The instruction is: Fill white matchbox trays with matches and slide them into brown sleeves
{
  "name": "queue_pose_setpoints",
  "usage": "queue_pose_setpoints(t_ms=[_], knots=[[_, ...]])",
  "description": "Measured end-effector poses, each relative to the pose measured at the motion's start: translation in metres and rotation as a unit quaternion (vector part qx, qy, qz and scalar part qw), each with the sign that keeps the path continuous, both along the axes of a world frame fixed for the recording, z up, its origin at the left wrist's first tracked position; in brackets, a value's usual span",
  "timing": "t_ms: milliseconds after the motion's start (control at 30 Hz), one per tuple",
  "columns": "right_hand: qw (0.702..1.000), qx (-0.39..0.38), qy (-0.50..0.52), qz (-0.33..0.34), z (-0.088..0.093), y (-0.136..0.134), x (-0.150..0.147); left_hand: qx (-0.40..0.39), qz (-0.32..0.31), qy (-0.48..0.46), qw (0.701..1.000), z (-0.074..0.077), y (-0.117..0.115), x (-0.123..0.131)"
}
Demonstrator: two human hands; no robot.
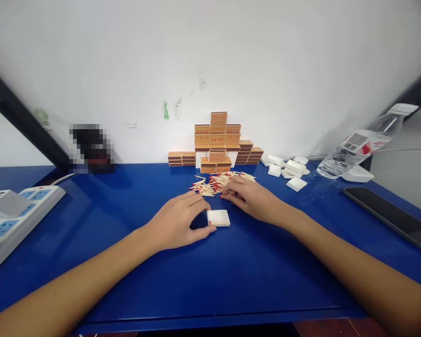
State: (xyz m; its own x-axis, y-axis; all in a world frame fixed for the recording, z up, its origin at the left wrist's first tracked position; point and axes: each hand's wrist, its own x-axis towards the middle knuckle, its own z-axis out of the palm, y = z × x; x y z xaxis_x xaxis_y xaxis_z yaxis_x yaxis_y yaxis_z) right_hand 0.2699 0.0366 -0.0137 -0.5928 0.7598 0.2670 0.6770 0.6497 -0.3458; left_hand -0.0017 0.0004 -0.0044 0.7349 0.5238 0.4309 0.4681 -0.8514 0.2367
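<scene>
White tray [219, 218] lies flat on the blue surface [231, 281], long axis left-right, just right of the left hand [177, 222], whose thumb and fingers [199, 206] are closed on its left end. Right hand [252, 199] is laid palm down just beyond, fingertips together in the matchsticks [214, 183]; whether a stick is pinched cannot be told. Matchboxes [217, 140] are stacked behind.

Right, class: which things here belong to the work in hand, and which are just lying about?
In use: left hand, white tray, right hand, loose matches, stacked matchboxes, spare trays.
Lying about: water bottle, phone, power strip.
</scene>
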Motion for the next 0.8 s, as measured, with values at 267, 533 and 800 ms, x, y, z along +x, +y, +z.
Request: queue_pose_setpoints(t_ms=[267, 533, 800], knots=[[0.999, -0.040, -0.005, -0.019, 0.007, 0.000, 0.003, 0.002, 0.002, 0.005, 1.000, 0.000, 0.000, -0.001], [0.994, -0.108, -0.016, -0.029, 0.016, -0.008, 0.005, -0.001, 0.001, 0.004, 1.000, 0.000, 0.001, 0.000], [0.992, -0.113, -0.044, -0.012, 0.014, -0.008, 0.013, -0.005, 0.008, 0.010, 1.000, -0.001, 0.001, 0.000]])
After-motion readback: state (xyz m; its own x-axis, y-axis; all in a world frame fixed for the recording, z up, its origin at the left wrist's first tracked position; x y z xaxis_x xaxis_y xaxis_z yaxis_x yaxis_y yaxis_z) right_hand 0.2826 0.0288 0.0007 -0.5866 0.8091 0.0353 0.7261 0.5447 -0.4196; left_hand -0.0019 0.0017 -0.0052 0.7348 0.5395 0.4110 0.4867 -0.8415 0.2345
